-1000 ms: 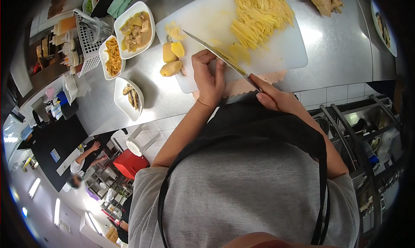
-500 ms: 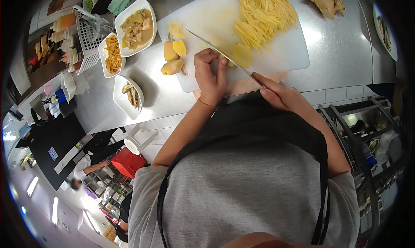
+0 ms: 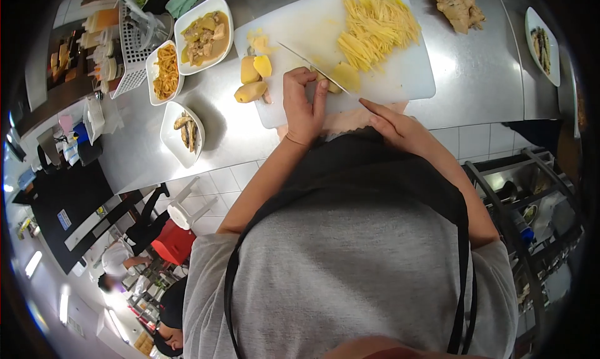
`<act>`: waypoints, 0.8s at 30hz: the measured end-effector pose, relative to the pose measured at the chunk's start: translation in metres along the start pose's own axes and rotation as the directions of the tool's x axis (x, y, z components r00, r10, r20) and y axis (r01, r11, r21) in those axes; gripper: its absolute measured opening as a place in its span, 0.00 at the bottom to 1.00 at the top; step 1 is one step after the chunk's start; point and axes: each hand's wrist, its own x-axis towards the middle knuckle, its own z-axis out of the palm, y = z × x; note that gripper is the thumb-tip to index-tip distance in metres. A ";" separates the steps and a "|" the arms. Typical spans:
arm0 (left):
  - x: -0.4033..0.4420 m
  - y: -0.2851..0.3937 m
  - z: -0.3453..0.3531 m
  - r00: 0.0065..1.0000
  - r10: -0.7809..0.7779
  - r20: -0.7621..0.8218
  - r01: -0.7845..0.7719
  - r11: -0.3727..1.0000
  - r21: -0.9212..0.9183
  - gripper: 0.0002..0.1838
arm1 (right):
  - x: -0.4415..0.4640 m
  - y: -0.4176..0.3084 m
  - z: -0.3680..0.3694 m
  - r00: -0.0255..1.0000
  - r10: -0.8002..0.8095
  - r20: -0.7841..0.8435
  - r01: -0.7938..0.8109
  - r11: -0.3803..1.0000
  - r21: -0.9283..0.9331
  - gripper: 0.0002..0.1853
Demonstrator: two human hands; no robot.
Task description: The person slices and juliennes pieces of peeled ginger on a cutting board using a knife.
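Observation:
My right hand (image 3: pixel 394 124) is closed round the handle of a knife (image 3: pixel 315 68), whose blade slants up and left over the white cutting board (image 3: pixel 406 77). With curled fingers, my left hand (image 3: pixel 303 106) presses on a peeled yellow piece (image 3: pixel 334 87) against the blade. Flat yellow slices (image 3: pixel 347 76) lie just right of the blade. A heap of thin yellow strips (image 3: pixel 378 30) covers the board's upper right. At its left edge sit peeled chunks (image 3: pixel 251 93) and small scraps (image 3: pixel 259 43).
White dishes hold stew (image 3: pixel 203 40), orange strips (image 3: pixel 165 72) and dark pieces (image 3: pixel 187 131). A ginger root (image 3: pixel 459 5) and an oval plate (image 3: pixel 542 46) are at right. A perforated basket (image 3: pixel 132 52) stands left. Two people (image 3: pixel 119 259) are at lower left, beyond a red box (image 3: pixel 174 241).
The view has shifted slightly. The knife has moved a little at the piece, and my left hand stays on it. The far person in white has changed posture, and another person shows more.

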 end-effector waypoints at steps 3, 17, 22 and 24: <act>0.003 0.002 0.000 1.000 0.009 -0.025 -0.009 1.000 -0.011 0.11 | -0.014 0.008 -0.003 0.998 -0.039 -0.057 0.039 0.999 0.003 0.24; 0.005 0.011 -0.010 0.992 0.129 0.009 -0.129 0.989 0.077 0.29 | -0.008 0.002 -0.001 0.987 0.147 -0.062 -0.148 0.989 0.002 0.24; 0.005 0.007 -0.012 0.986 0.166 0.020 -0.167 0.979 0.120 0.27 | -0.009 0.001 -0.001 0.983 0.169 -0.074 -0.170 0.985 0.004 0.24; 0.006 0.007 -0.014 0.986 0.163 0.029 -0.165 0.980 0.107 0.25 | -0.009 0.000 -0.003 0.983 0.164 -0.082 -0.166 0.986 -0.011 0.24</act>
